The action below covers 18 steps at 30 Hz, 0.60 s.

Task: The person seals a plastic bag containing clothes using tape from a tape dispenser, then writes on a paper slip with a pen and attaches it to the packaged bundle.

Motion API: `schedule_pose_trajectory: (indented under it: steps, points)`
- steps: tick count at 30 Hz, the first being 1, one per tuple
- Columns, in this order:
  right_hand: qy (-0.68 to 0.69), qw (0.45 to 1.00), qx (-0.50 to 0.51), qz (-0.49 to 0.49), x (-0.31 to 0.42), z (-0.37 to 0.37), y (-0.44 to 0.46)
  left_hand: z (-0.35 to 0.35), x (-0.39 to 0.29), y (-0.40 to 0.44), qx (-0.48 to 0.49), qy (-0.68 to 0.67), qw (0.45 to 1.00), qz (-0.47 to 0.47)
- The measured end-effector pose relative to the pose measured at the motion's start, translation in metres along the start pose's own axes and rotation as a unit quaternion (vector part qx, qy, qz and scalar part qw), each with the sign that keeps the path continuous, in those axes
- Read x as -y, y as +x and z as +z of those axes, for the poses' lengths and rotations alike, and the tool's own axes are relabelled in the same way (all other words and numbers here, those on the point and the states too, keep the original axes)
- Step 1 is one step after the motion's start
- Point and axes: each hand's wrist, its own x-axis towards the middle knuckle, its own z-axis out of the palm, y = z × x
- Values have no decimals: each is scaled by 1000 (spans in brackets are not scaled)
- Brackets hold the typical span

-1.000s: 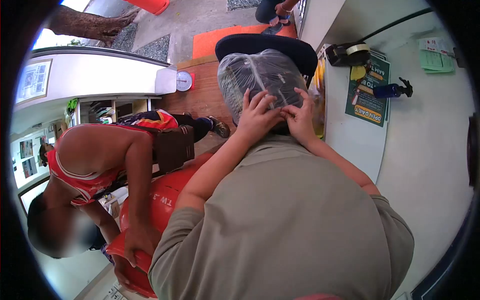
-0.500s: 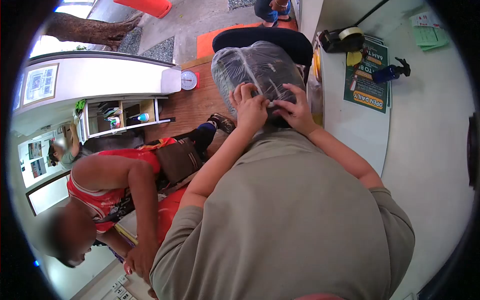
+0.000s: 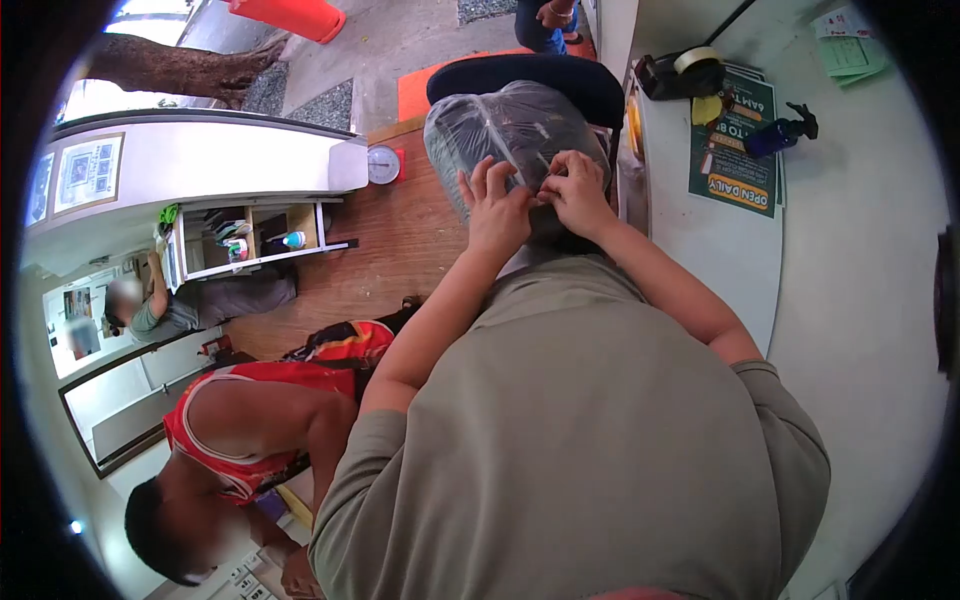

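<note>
Lying under your left hand [image 3: 499,214] and right hand [image 3: 578,200], the plastic-wrapped bundle [image 3: 530,125] spreads around the grip, a dark chair back [image 3: 525,72] showing beyond it. Your right fingertips look pinched together on the plastic; whether the left ones meet, you cannot tell. It seems bulky and soft, the plastic probably slick and easily torn, so support its sides, left and right of the grip.

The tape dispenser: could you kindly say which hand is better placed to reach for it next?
Probably the right hand: it is nearer the tape dispenser, which stands on that side, while the left hand is farther across the plastic-wrapped bundle. Both hands are on it.
</note>
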Motion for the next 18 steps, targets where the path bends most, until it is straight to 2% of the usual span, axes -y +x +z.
schedule_pose_trajectory:
  steps: [3, 6, 8, 11, 14, 18]
  points:
    - [193, 979, -60, 33, -2, -5, -6, 1, 1, 3, 4, -2, 1000, -13]
    - [37, 988, -86, -120, 5, -18, -5, 2, -1, 3, 11, -11, 1000, -19]
    - [40, 991, -70, -105, 4, -13, -6, -1, -3, 3, 8, -16, 1000, -15]
    - [50, 996, -39, -58, -4, -7, -5, 8, 11, -6, -51, -90, 995, 6]
    - [24, 999, -19, -14, -3, -3, -1, -12, -5, 8, 17, -30, 990, -135]
    - [17, 1000, 4, -15, -1, -16, 7, -11, 2, 15, 126, 9, 980, -155]
